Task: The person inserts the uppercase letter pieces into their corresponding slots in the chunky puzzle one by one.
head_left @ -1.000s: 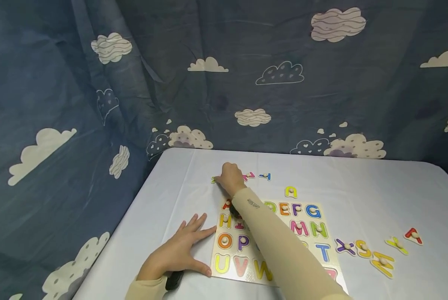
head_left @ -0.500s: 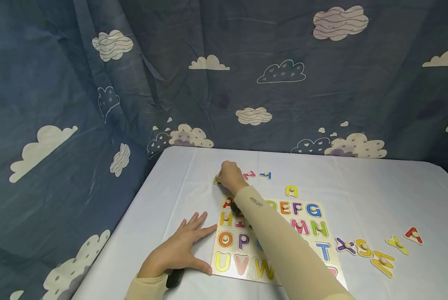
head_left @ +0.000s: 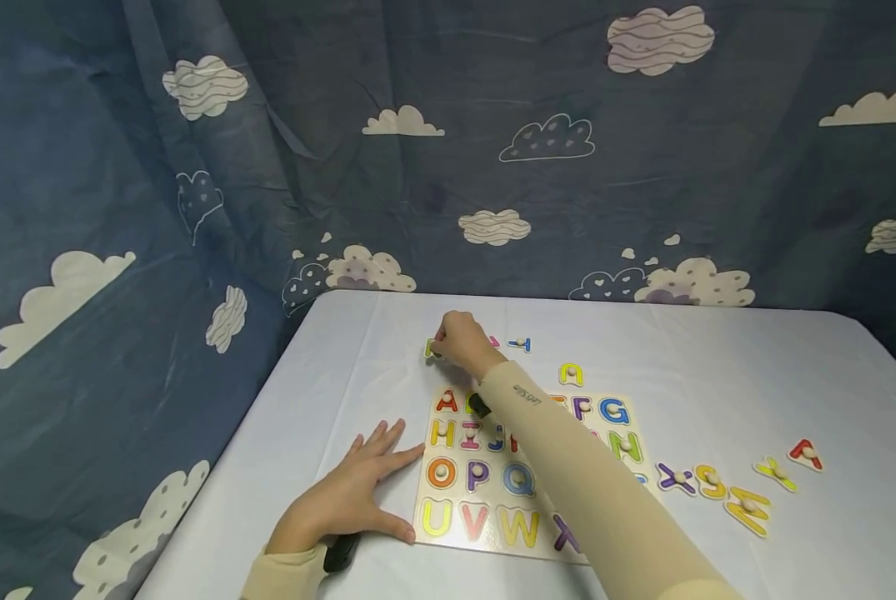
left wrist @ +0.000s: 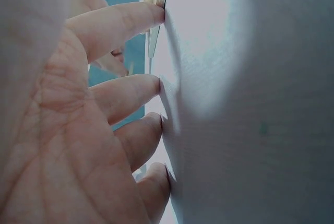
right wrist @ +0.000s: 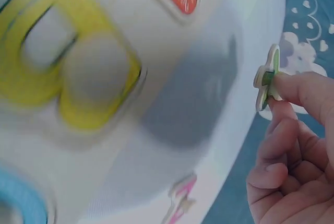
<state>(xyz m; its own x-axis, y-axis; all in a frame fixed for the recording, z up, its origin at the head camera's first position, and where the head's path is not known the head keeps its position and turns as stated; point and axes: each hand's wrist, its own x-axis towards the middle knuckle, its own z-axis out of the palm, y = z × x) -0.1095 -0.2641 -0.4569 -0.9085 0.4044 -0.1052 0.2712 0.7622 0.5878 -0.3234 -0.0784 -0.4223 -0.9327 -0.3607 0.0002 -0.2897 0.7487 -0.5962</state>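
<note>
My right hand (head_left: 466, 342) reaches over the far left of the table and pinches a green letter piece (head_left: 430, 348) between thumb and fingertip. In the right wrist view this green letter piece (right wrist: 267, 80) is seen nearly edge-on and stands off the white cloth; which letter it is I cannot tell. My left hand (head_left: 350, 492) rests spread at the left edge of the alphabet puzzle board (head_left: 455, 542), thumb and index fingertip at that edge. The left wrist view shows the left fingertips (left wrist: 151, 85) down on the cloth. My right forearm hides part of the board.
Behind the board lie a pink letter (right wrist: 182, 198), a blue T (head_left: 521, 344) and a yellow U (head_left: 571, 374). To the right are a purple X (head_left: 675, 479), a yellow S (head_left: 710, 482), a yellow letter (head_left: 748, 510), a yellow-green Y (head_left: 775, 473) and a red A (head_left: 805, 455).
The green letter piece has turned and come up in my right hand, which has shifted slightly back. My right forearm uncovers more of the board's left side. The left hand stays in place.
</note>
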